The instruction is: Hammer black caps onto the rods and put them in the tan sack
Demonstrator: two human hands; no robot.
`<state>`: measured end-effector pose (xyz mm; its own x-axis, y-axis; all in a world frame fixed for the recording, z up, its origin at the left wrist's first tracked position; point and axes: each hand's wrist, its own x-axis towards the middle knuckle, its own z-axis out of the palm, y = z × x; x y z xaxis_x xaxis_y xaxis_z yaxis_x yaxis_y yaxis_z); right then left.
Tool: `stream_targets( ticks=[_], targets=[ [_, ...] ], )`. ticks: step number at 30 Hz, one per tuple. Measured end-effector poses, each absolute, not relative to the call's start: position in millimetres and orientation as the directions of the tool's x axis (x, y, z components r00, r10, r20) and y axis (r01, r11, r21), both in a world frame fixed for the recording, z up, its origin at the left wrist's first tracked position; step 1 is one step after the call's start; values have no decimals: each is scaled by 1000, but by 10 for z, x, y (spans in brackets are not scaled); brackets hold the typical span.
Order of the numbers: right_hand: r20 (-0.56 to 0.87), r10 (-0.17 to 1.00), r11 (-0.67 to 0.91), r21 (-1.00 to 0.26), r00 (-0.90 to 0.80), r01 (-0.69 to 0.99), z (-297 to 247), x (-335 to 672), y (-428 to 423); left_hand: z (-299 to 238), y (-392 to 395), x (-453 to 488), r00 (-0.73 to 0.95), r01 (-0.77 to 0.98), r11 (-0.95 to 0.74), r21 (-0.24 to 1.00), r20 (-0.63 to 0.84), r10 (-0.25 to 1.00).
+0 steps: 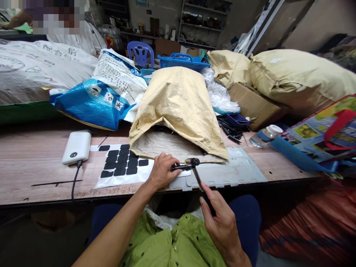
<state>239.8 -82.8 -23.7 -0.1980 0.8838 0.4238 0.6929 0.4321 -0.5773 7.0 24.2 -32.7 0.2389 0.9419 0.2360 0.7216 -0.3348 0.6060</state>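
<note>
My left hand (162,171) is closed on a slim black piece (181,168), which it holds low over the table edge. In my right hand (222,215) is a small hammer (197,174), gripped by its dark handle. The hammer's head is over or against the black piece; I cannot tell if they touch. Just behind both hands lies a yellow woven sack (178,100), its mouth facing me. A grey sheet (236,168) lies flat under the work. Left of my left hand is a white sheet of black stickers (121,161).
A white power bank (77,147) with a cable stands at left. Behind it lies a blue and white sack (94,100). To the right are dark pen-like pieces (229,129), a clear bottle (265,136), a cardboard box (253,104) and a blue tray (303,157). Another person appears at upper left.
</note>
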Motion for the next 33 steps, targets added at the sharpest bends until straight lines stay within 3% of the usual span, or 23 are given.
stream_targets(
  ticks=[4, 10, 14, 19, 22, 25, 29, 33],
  targets=[
    [361, 908, 396, -574, -213, 717, -242, 2370, -824, -331, 242, 77, 231, 720, -329, 611, 236, 944],
    [410, 882, 451, -593, -232, 667, -188, 2320, -822, -327, 237, 72, 229, 719, -328, 613, 236, 944],
    [339, 902, 425, -591, -267, 685, -224, 2284, -827, -321, 232, 71, 224, 711, -327, 623, 241, 944],
    [380, 906, 398, -619, -184, 677, -177, 2323, -743, -320, 233, 80, 221, 721, -320, 614, 235, 947],
    [392, 915, 324, -577, -94, 749, -106, 2396, -631, -322, 238, 83, 220, 725, -315, 613, 227, 949],
    [348, 937, 190, -451, -24, 872, -122, 2469, -519, -316, 247, 77, 214, 711, -305, 634, 218, 952],
    [311, 950, 95, -310, 7, 946, -254, 2503, -444, -320, 265, 43, 144, 582, -268, 768, 228, 963],
    [395, 918, 145, -264, -30, 953, -266, 2456, -434, -379, 278, -7, 28, 202, -157, 967, 155, 988]
  ],
)
